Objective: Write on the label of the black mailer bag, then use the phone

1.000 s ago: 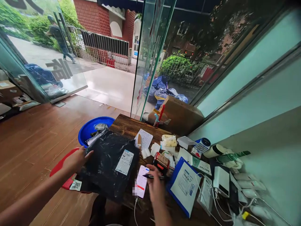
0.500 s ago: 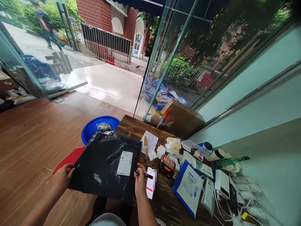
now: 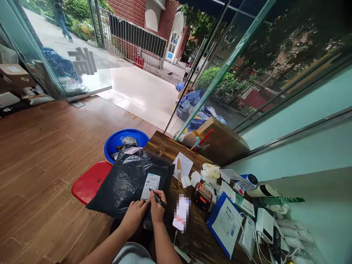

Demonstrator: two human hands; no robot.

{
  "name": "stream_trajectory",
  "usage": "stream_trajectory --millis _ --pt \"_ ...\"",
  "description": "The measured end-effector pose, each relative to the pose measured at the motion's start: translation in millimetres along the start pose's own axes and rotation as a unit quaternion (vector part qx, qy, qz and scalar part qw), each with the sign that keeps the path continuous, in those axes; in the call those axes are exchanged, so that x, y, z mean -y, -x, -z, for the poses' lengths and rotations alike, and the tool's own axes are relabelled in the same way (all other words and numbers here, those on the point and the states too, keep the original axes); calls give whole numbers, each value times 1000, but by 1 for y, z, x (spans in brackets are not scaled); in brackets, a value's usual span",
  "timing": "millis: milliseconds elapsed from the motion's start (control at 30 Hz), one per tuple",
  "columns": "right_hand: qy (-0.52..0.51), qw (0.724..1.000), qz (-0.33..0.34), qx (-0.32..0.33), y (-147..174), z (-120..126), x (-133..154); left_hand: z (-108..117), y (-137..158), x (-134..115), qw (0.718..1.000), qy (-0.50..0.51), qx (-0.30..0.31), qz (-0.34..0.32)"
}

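Observation:
A black plastic mailing bag (image 3: 123, 185) lies partly over the table corner and partly above a red stool. On its right part sits a white printed label (image 3: 151, 183). My right hand (image 3: 157, 209) grips a black marker pen (image 3: 158, 200), its tip at the label's lower part. My left hand (image 3: 135, 216) rests on the bag just below the label, fingers stretched out and touching the plastic. Right of my right hand, a phone (image 3: 180, 220) with a lit screen lies on the wooden table (image 3: 159, 146), a cable at its lower end.
A red stool (image 3: 88, 183) and a blue tub (image 3: 110, 141) with bags inside stand left of the table. A knife (image 3: 179, 170), a red-black device (image 3: 202, 196), a blue-edged folder (image 3: 225, 223) and cables crowd the right side. A cardboard box (image 3: 222, 143) leans behind by the glass.
My left hand has let go of the bag's left edge and moved right, below the label. My right hand has brought the marker onto the label. The view has shifted left.

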State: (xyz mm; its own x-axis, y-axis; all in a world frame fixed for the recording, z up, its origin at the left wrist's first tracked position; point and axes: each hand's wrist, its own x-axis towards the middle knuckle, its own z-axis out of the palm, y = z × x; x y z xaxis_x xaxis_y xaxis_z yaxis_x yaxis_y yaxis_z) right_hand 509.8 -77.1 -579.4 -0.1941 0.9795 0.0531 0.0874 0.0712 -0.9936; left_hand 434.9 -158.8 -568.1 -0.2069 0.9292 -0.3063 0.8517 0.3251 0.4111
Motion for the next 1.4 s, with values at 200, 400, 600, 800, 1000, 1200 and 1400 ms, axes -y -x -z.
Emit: stream_trajectory --millis 200,400,600,800,1000,1200,1400 --pt "83 992 91 -4 12 2 -13 2 6 4 997 8 -50 61" --pt "127 979 157 8 16 1 -17 10 4 3 996 35 -41 65" --pt "148 972 180 15 16 -1 -17 11 6 4 996 45 -40 64" --pt "149 971 185 17 15 -1 -17 6 7 7 993 78 -57 66" --pt "143 973 179 10 15 0 -11 2 7 13 993 89 -66 42" --pt "145 974 174 23 18 4 -6 1 15 22 994 92 -43 -36" --pt "152 972 179 17 20 5 -8 -2 17 20 997 66 -26 -32"
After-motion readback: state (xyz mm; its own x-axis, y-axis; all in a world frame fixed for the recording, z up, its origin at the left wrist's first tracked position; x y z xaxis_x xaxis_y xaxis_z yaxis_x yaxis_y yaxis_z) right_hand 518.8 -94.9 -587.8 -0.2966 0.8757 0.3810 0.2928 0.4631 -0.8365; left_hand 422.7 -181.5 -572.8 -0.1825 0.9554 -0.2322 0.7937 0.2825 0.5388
